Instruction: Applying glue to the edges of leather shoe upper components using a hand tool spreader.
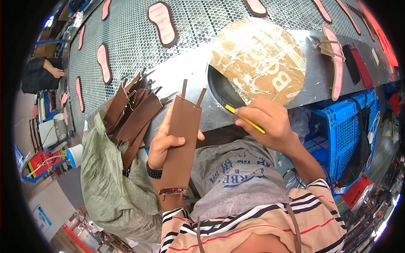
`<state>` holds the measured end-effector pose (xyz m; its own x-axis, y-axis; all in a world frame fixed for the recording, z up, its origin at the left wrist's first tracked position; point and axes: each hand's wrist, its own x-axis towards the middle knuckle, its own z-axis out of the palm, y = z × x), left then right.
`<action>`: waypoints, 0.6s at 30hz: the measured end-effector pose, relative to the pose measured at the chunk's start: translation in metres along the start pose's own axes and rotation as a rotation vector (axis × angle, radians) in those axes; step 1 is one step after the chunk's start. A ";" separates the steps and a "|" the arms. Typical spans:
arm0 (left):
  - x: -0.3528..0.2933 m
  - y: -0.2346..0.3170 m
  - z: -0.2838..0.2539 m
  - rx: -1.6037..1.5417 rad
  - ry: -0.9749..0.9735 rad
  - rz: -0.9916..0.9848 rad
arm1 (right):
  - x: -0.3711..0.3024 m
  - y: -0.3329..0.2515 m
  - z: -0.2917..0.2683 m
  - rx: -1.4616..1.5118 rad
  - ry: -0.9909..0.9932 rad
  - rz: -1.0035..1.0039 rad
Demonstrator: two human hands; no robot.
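My left hand (158,149) grips a flat brown upper piece (182,135), apparently leather, held upright. Two narrow tabs stick up from its top edge, and a darker, glossy band runs along its lower end. In my right hand (270,122) is a thin yellow stick (255,126), pinched between thumb and fingers; whether a brush head sits on it I cannot tell. That hand is by the near rim of a dark round bowl (220,86). A round cardboard cover (257,59), streaked with whitish dried residue, lies over most of the bowl.
Similar brown pieces (141,110) are heaped at left in a greenish sack (112,181). Pink insoles (162,25) with dark edges lie on a mesh belt (126,29) ahead. A blue crate (354,126) stands at right. Another person's hand (55,71) shows far left.
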<state>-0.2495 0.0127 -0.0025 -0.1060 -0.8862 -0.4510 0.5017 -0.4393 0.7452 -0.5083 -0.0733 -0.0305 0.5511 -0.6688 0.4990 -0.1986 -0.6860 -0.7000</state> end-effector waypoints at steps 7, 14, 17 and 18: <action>-0.003 0.000 -0.001 -0.032 -0.028 -0.008 | -0.002 -0.005 -0.012 0.705 0.093 0.713; -0.008 -0.004 0.007 0.006 -0.061 -0.167 | 0.033 0.001 -0.022 0.409 0.063 0.209; -0.010 -0.004 0.011 0.009 -0.097 -0.247 | 0.041 -0.001 -0.016 0.219 -0.008 -0.049; -0.010 -0.004 0.013 0.011 -0.102 -0.242 | 0.041 0.001 -0.014 0.188 -0.021 -0.098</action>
<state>-0.2613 0.0217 0.0056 -0.3082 -0.7649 -0.5656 0.4422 -0.6416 0.6268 -0.4974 -0.1057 -0.0032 0.5774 -0.5943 0.5598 0.0106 -0.6802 -0.7330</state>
